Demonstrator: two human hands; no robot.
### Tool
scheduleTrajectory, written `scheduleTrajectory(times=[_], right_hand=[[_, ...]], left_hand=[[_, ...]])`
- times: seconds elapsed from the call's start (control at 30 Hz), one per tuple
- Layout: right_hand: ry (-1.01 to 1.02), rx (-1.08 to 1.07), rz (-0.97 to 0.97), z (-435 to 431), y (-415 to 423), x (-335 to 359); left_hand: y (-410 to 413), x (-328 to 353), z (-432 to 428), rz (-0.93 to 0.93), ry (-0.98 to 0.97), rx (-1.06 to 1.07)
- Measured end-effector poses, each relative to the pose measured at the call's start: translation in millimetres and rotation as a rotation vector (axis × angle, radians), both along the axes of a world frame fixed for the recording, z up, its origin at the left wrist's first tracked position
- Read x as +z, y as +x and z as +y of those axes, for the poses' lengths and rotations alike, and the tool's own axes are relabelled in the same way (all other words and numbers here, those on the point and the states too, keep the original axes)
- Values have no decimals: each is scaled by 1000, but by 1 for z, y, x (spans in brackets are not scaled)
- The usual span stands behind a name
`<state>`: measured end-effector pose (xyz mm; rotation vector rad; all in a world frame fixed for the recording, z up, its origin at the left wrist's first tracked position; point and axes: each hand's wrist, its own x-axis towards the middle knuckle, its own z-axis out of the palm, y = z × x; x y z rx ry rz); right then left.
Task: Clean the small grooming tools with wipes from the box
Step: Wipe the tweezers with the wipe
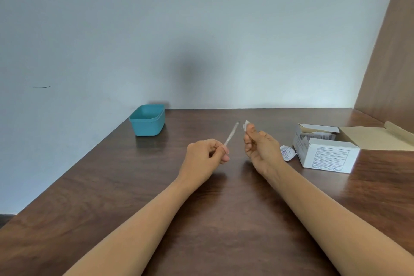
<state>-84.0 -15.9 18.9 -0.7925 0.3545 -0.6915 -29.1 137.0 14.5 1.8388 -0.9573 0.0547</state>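
head view: left hand (205, 155) pinches metal tool (231, 135), right hand (259, 148) wipe (246, 125)

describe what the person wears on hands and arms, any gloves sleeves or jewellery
Both are bare. The left hand and right hand wear no gloves, and no ring, bracelet or watch shows. The left forearm and right forearm are uncovered down to the picture's bottom edge, so no sleeve is in sight.
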Motion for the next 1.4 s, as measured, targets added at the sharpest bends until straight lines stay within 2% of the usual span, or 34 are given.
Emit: scheduleTrajectory(times=[0.07, 0.2, 0.47, 0.6, 1.07, 1.4], right_hand=[[78, 125, -73, -1, 0, 3], [33, 249, -115, 7, 1, 5], [-221, 269, -46, 13, 6, -4], [-286, 307, -60, 14, 6, -6], [-277, 395, -99, 18, 5, -5], [-176, 503, -138, 23, 1, 0]], left_hand=[[0, 2, 1, 158, -106, 3], [-2, 7, 2, 377, -276, -43], [-8, 9, 0, 353, -305, -122], [-8, 9, 1, 347, -294, -139], [-9, 9, 0, 433, -335, -186], [-10, 11, 1, 510, -335, -219]])
